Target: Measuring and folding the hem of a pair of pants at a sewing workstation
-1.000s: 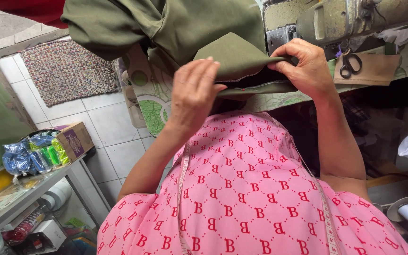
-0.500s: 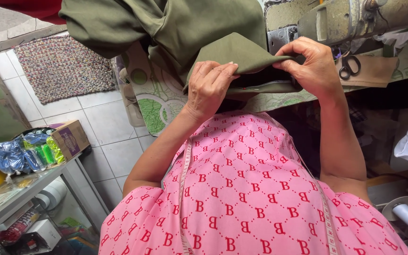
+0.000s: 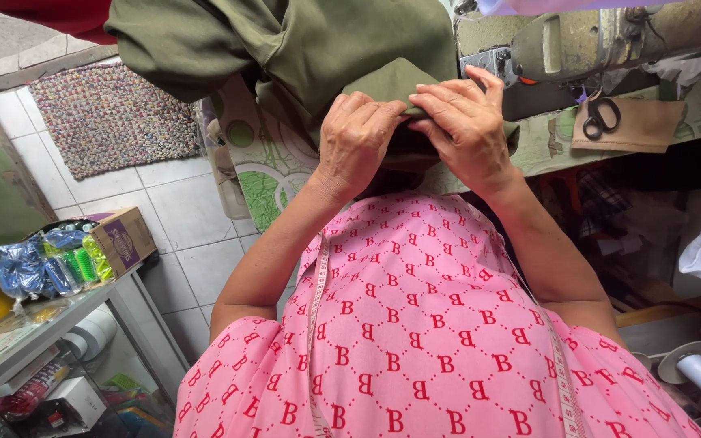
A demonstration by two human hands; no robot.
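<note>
Olive green fabric (image 3: 285, 49) lies piled on the sewing table (image 3: 261, 162), with a folded edge pulled toward me. My left hand (image 3: 354, 142) presses down on that folded edge, fingers together. My right hand (image 3: 468, 126) pinches the same fold right beside it, the fingertips of both hands touching. A sewing machine (image 3: 594, 40) stands just behind my right hand. A measuring tape (image 3: 318, 324) hangs around my neck over my pink patterned dress.
Black scissors (image 3: 598, 118) lie on a brown piece on the table at right. A woven mat (image 3: 115, 113) covers the tiled floor at left. A low shelf (image 3: 50, 324) at lower left holds a small box, plastic bags and thread spools.
My hands have drawn together over the fold: the right hand moved left and the left hand slid up to meet it. The view has shifted slightly.
</note>
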